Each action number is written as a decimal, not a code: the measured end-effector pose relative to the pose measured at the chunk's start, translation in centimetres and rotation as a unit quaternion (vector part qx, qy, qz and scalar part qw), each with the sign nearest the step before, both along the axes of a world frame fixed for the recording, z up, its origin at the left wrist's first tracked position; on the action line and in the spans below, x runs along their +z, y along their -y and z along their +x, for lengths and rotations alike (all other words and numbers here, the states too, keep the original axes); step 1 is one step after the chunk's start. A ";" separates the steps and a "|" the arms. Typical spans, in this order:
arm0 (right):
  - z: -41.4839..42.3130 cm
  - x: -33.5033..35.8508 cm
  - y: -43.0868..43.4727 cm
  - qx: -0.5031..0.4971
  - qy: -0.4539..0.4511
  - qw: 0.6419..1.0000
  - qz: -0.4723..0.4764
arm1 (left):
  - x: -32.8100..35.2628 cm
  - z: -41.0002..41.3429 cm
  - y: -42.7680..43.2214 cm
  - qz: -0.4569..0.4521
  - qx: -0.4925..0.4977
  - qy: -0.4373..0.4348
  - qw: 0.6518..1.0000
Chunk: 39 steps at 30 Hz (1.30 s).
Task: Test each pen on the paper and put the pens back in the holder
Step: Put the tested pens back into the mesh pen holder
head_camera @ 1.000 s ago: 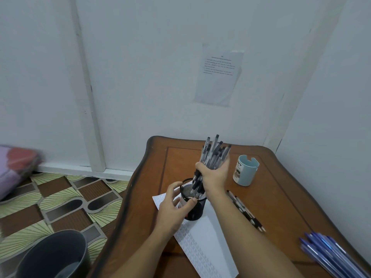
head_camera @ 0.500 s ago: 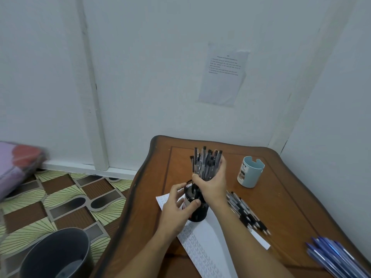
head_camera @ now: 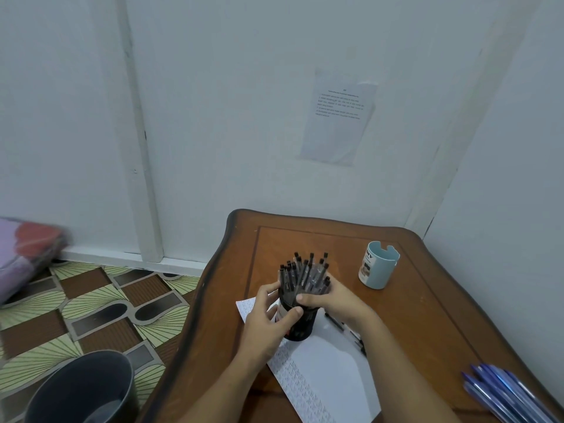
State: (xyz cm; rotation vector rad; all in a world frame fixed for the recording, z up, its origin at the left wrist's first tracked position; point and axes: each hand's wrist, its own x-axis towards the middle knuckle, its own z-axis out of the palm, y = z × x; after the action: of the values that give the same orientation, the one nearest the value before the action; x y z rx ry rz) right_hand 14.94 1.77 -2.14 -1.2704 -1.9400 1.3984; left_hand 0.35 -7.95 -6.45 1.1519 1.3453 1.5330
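Wooden table [head_camera: 442, 315] under paper [head_camera: 329, 361], white wall [head_camera: 229, 117], patterned floor [head_camera: 91, 315], possibly bedding [head_camera: 24, 254]

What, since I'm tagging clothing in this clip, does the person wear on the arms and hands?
Nothing that shows. The left hand and right hand are bare, with no gloves and no rings visible. The left forearm and right forearm are uncovered to the frame's edge, with no sleeve, watch or bracelet in view.

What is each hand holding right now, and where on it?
Left hand grips the holder round its side; right hand grips the pens just above its rim.
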 end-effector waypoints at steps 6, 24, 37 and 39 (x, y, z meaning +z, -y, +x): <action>1.2 2.2 0.7 0.068 0.060 0.996 0.003 | 0.2 0.0 0.0 -0.002 -0.001 0.004 1.000; 1.7 1.6 1.5 0.025 -0.120 0.989 -0.084 | 1.0 1.7 1.6 0.009 0.055 -0.040 0.998; 0.7 1.7 0.6 0.051 -0.076 0.995 -0.025 | 0.8 1.0 1.4 0.004 0.021 0.015 1.000; 1.2 1.7 0.2 0.059 -0.067 0.996 -0.029 | 0.6 0.7 1.2 -0.007 0.008 0.017 1.000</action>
State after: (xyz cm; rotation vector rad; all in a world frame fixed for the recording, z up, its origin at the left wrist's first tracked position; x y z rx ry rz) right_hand 16.11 1.58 -0.46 -1.0712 -1.9231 1.5661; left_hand 1.08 -9.19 -5.88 1.1037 1.3446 1.5458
